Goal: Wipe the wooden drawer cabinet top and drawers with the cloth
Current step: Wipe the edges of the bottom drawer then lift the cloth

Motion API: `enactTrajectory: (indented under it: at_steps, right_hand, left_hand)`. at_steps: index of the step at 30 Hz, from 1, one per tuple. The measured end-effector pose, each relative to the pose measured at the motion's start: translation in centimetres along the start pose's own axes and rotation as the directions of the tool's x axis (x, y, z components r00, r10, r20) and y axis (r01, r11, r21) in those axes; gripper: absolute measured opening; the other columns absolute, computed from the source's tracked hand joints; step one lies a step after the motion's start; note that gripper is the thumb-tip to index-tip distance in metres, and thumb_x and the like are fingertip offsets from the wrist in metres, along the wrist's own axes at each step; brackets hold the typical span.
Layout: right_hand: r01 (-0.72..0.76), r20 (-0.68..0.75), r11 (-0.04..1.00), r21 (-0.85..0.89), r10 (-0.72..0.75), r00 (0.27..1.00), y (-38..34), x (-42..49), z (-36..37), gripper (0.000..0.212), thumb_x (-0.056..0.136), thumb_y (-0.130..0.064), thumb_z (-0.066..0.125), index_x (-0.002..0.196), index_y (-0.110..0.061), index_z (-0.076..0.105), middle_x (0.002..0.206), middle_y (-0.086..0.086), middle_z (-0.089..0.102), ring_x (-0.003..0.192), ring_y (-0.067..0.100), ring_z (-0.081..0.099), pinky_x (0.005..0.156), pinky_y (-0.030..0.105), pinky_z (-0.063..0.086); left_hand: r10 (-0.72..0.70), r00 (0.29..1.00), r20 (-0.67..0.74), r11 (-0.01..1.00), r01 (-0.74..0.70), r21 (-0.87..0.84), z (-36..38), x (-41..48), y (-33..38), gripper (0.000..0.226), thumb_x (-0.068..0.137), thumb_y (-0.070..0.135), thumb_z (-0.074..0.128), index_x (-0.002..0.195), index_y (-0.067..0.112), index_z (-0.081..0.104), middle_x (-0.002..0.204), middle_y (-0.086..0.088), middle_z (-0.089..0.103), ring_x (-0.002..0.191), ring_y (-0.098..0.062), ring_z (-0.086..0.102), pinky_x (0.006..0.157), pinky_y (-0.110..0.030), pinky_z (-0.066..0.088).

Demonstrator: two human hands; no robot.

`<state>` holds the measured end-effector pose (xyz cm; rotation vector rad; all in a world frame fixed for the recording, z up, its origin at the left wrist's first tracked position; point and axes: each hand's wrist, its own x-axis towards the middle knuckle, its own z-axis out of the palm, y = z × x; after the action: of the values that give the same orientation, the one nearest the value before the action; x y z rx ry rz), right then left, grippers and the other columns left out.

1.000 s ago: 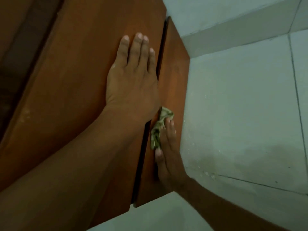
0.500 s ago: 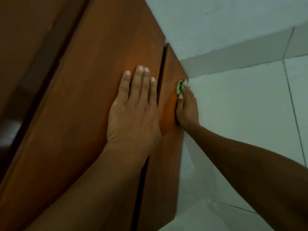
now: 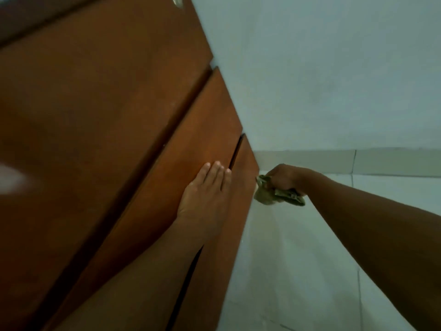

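Observation:
The wooden drawer cabinet (image 3: 100,120) fills the left half of the view, its reddish-brown drawer fronts slanting down to the right. My left hand (image 3: 205,194) lies flat, fingers together, on a lower drawer front (image 3: 191,144) beside a dark gap. My right hand (image 3: 284,179) is closed on a crumpled green cloth (image 3: 274,195), just off the cabinet's right edge near the narrow bottom panel (image 3: 229,225). The cloth hangs below the fist, close to the panel's corner; I cannot tell whether it touches the wood.
A pale wall (image 3: 334,68) rises behind the cabinet, with a grey skirting strip (image 3: 358,161) at its foot. A light tiled floor (image 3: 298,271) spreads to the right. A metal handle (image 3: 177,0) shows at the top edge of an upper drawer.
My view has swung upward, showing more drawers and wall. My right hand has moved with the cloth off the narrow panel's face to just past its right edge. My left hand stays pressed flat.

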<state>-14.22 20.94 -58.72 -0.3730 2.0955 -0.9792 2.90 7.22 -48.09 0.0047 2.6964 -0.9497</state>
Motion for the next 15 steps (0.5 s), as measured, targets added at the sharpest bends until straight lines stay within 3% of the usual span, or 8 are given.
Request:
enactTrajectory:
  at_steps: [3, 6, 10, 15]
  right_hand:
    - [-0.004, 0.073, 0.996, -0.092, 0.010, 0.997, -2.0, -4.1, -4.5, 0.023, 0.093, -0.006, 0.056, 0.107, 0.004, 0.072, 0.104, 0.028, 0.072, 0.079, 0.035, 0.072, 0.075, 0.044, 0.062]
    - [0.045, 0.016, 0.980, -0.194, -0.043, 0.999, -5.7, -7.6, -7.8, 0.023, 0.093, -0.008, 0.057, 0.107, 0.002, 0.072, 0.106, 0.028, 0.072, 0.088, 0.040, 0.074, 0.080, 0.049, 0.062]
    - [0.085, -0.023, 0.951, -0.297, -0.097, 0.995, -9.7, -12.5, -10.0, 0.023, 0.097, -0.009, 0.058, 0.116, -0.004, 0.071, 0.111, 0.025, 0.070, 0.090, 0.038, 0.072, 0.087, 0.052, 0.060]
    - [0.115, -0.030, 0.831, -0.544, -0.156, 0.987, -13.2, -19.3, -11.5, 0.026, 0.096, -0.014, 0.060, 0.119, -0.016, 0.070, 0.106, 0.012, 0.070, 0.087, 0.029, 0.069, 0.075, 0.036, 0.058]
  left_hand:
    - [0.075, 0.995, 0.068, 0.963, -0.054, -0.265, -1.9, -1.0, 0.1, 0.079, 0.101, 0.039, 0.037, 0.159, 0.005, -0.004, 0.168, -0.012, 0.015, 0.155, -0.026, 0.010, 0.126, -0.041, -0.001]
    - [0.065, 0.993, 0.102, 0.900, -0.014, -0.435, -4.1, -2.5, -0.8, 0.073, 0.101, 0.029, 0.043, 0.160, 0.008, 0.003, 0.164, -0.012, 0.024, 0.152, -0.026, 0.020, 0.126, -0.040, 0.007]
    - [0.029, 0.997, 0.069, 0.887, 0.006, -0.461, -6.2, -5.1, -2.2, 0.069, 0.102, 0.022, 0.044, 0.159, 0.006, 0.010, 0.162, -0.014, 0.030, 0.150, -0.027, 0.025, 0.126, -0.042, 0.013]
    - [-0.004, 0.998, 0.057, 0.898, 0.028, -0.439, -7.5, -8.5, -2.9, 0.073, 0.099, 0.024, 0.050, 0.159, 0.008, 0.011, 0.159, -0.011, 0.034, 0.147, -0.028, 0.029, 0.125, -0.045, 0.017]
